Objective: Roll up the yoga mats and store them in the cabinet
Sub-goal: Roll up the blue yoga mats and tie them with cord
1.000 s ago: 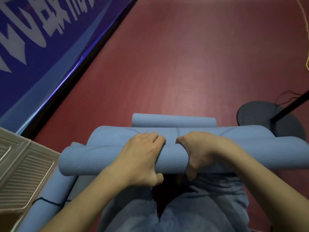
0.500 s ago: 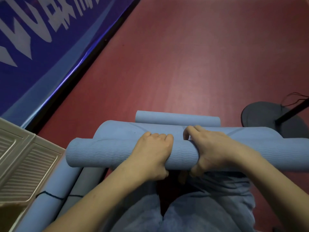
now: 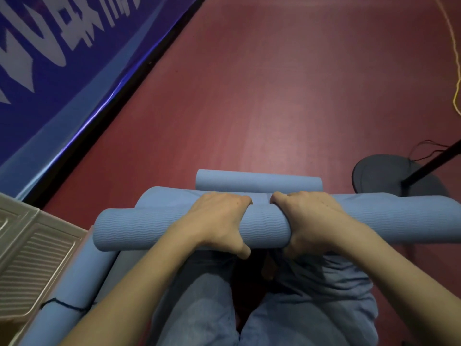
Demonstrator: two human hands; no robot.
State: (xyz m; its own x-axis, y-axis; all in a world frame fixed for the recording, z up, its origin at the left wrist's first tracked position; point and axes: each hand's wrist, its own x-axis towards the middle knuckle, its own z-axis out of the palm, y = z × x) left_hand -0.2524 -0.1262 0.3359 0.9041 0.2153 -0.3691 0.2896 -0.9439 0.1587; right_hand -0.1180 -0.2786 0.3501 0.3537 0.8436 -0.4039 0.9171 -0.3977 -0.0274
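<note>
A light blue yoga mat roll [image 3: 139, 228] lies crosswise in front of my knees, its ribbed surface up. My left hand [image 3: 219, 218] and my right hand [image 3: 306, 218] both press down on its middle, side by side, fingers curled over the far side and thumbs under the near side. Beyond the roll, the mat's unrolled part [image 3: 159, 196] is a short strip. A smaller blue roll [image 3: 257, 182] lies just beyond it on the floor. Another rolled blue mat [image 3: 67, 290], tied with a dark cord, lies at my left.
A beige ribbed cabinet panel [image 3: 30, 260] sits at the lower left. A blue banner [image 3: 50, 71] runs along the left wall. At the right stands a dark round base [image 3: 379, 173] with a black pole, and a yellow cord [image 3: 456, 71]. The floor [image 3: 274, 83] is red.
Both hands have shifted forward over the roll, and the roll has turned away from me. The flat strip of mat beyond it has grown shorter.
</note>
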